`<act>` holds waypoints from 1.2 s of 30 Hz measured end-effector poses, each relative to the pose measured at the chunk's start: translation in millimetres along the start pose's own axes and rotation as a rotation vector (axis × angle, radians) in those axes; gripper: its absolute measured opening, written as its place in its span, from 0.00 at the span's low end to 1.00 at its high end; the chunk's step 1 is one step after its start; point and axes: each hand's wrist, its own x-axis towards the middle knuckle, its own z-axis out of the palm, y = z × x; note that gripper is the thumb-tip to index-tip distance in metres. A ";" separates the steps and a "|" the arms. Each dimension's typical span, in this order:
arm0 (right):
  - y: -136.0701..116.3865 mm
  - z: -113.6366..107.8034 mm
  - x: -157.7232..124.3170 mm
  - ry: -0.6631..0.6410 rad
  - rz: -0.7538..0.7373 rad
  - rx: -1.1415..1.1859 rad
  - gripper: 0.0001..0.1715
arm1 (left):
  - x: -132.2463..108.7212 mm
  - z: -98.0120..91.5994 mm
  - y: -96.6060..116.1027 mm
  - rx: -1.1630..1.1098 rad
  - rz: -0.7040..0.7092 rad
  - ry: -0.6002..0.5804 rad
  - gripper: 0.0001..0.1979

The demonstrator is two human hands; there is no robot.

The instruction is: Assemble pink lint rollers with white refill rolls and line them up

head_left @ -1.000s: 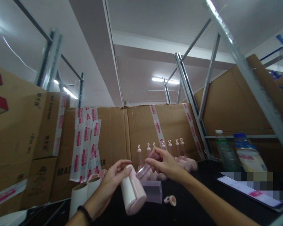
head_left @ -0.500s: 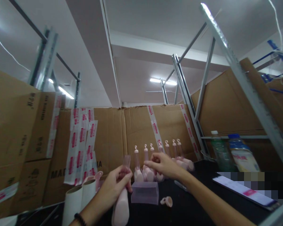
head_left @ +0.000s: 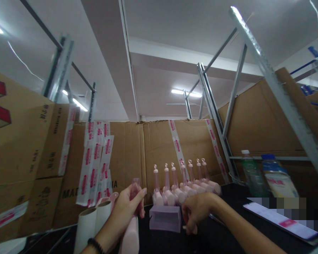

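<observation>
My left hand (head_left: 124,210) is wrapped round a pink lint roller (head_left: 131,231) held upright, its clear pink handle (head_left: 135,187) poking up above my thumb. My right hand (head_left: 196,211) hangs with fingers curled down on the black table (head_left: 219,236), just right of a clear pink box (head_left: 165,218). What its fingertips touch is hidden. Behind the box, a row of several pink rollers (head_left: 184,188) stands and lies against the cardboard wall (head_left: 137,148).
Two white cardboard tubes (head_left: 91,222) stand at the left. Taped cardboard boxes (head_left: 18,141) rise on the left, and a metal rack (head_left: 267,77) on the right. Two bottles (head_left: 265,174) and a flat white card (head_left: 283,220) lie at the right.
My right hand left the row of rollers and dropped to the table beside the clear box, covering the small pink piece there. The left hand turned its roller upright.
</observation>
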 end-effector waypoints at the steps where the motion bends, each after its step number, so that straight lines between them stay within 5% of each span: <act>1: -1.9 -2.9 -1.0 -0.007 -0.014 0.041 0.20 | 0.1 0.2 0.0 0.028 0.020 0.007 0.20; 8: -21.1 -16.5 -3.3 -0.105 -0.125 0.353 0.18 | -11.5 1.7 8.4 0.513 0.279 0.023 0.17; 15: -52.6 23.2 8.8 0.050 -0.294 0.665 0.17 | -23.8 4.5 11.1 0.817 0.237 -0.166 0.20; 21: -64.8 51.5 9.5 0.069 -0.329 0.789 0.20 | -27.9 3.0 11.5 0.924 0.184 -0.113 0.11; 31: -56.6 55.2 6.4 0.168 -0.372 0.373 0.17 | -29.3 0.4 14.7 0.962 0.165 -0.099 0.11; 36: -60.0 54.2 -0.7 0.161 -0.431 0.148 0.24 | -28.9 1.8 18.5 0.962 0.194 -0.084 0.13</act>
